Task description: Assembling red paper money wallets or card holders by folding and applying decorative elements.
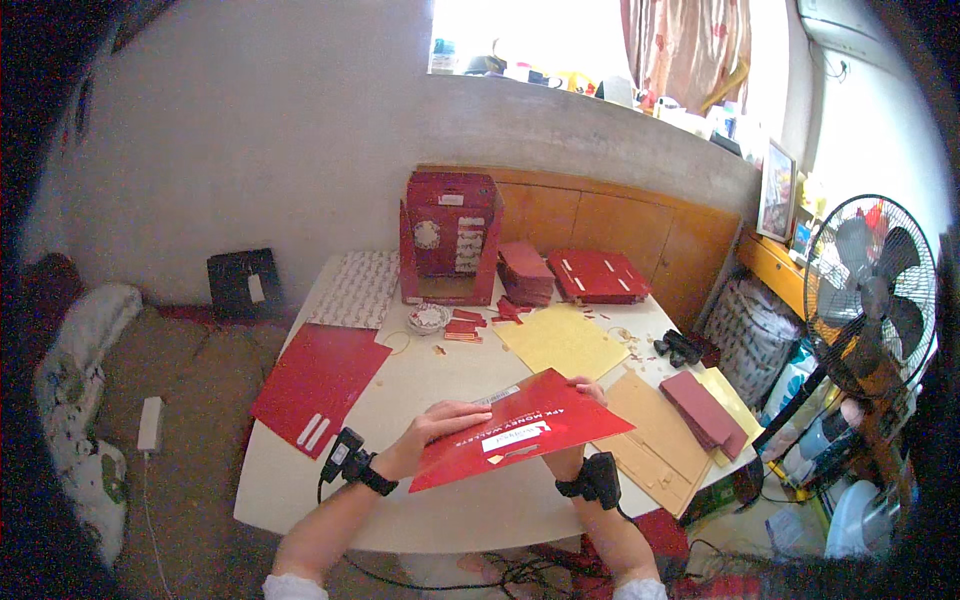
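A flat red printed card (525,430), with a white label strip on its face, is held tilted above the near part of the table. My left hand (445,425) is closed on its upper left edge, fingers lying across the front; its thumb is hidden. At the far right edge, my right hand (588,390) grips the card, with fingers showing over the edge and most of the hand hidden behind it. On the table to the left lies a red sheet (325,375) with two white strips. Beyond the card is a yellow sheet (563,340).
The white table (400,515) also bears a red display box (450,235), stacked dark red cards (525,272), a red stack (600,275), a patterned sheet (352,288), tan cardboard (650,435) and black gloves (678,348). A standing fan (872,295) is at right; cables (500,572) run below.
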Motion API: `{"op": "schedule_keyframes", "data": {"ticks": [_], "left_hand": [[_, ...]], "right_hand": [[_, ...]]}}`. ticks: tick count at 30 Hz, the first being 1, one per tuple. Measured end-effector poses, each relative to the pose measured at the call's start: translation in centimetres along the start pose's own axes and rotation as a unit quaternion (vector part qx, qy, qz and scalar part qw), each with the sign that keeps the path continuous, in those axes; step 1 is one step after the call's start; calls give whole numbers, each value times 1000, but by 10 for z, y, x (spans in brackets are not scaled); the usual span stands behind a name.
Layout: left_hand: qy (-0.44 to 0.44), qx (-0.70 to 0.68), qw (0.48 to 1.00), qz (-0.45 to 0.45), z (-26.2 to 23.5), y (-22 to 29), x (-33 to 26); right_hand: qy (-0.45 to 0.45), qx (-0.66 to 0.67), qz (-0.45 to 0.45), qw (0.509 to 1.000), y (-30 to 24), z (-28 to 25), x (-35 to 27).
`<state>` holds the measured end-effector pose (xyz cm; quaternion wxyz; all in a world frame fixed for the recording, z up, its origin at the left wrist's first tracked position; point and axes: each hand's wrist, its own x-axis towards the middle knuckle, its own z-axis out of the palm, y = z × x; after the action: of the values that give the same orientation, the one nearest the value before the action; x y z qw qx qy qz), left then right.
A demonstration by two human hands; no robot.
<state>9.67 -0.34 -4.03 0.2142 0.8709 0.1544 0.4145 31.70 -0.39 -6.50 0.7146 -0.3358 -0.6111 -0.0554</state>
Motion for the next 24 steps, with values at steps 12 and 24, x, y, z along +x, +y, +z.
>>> {"op": "schedule_keyframes", "data": {"ticks": [12,24], "left_hand": [[-1,-14,1000,-9,-2,0,-2],[49,-37,998,-22,6,-3,-1]], "right_hand": [[-60,-122,44,990,-7,-1,0],[-199,-40,-26,979,-4,-12,-17]]}}
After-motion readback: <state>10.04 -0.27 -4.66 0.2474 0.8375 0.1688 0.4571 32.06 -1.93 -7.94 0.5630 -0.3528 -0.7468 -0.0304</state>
